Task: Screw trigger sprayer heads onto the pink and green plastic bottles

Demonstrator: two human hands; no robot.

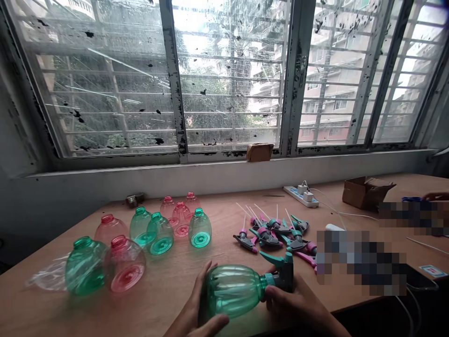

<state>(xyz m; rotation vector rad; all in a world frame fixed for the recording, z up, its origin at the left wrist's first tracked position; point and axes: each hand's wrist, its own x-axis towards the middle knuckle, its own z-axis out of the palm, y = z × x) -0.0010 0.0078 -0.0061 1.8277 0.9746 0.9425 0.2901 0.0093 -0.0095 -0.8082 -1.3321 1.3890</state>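
Window point(229, 79), w/ worn-paint frame: ran along back. Brn. block point(259, 152), 1 pc.: sat on sill point(147, 170). On wooden table point(220, 243): wht. pwr. strip point(292, 191) held 2 plugs point(308, 196); open cardbd. box point(361, 194) stood to its R. Sm. metallic item point(132, 201) lay nr. wall, L; printed card point(433, 271) lay far R.

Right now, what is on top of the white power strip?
Two white plugs, with white cable at them, sit on the power strip. What lies beneath them is covered, so I can't see it.
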